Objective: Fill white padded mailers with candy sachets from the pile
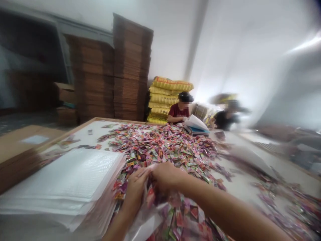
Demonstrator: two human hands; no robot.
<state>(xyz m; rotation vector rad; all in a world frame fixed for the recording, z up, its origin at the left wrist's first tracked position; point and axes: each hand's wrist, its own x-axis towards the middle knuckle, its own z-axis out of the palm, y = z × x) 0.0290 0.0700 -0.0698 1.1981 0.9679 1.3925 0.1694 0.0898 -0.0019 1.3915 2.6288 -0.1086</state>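
Both hands meet in front of me at the top edge of a translucent white plastic bag (147,226), whose lower part hangs toward me. My left hand (135,185) is closed round the left side of its edge. My right hand (167,175) is curled over the same edge from the right; its fingertips are hidden, and small red packets show just below it. A big heap of small colourful packets (160,144) spreads under and beyond the hands. To the left of my left hand lies a stack of white bubble-wrap bags (72,174).
The white table (82,132) has a raised wooden rim. Cardboard (22,140) lies at its left. Flattened boxes (131,67) and yellow sacks (160,100) are stacked behind. Two people sit across, one beside a pile of sheets (197,123). More packets (273,201) lie blurred at right.
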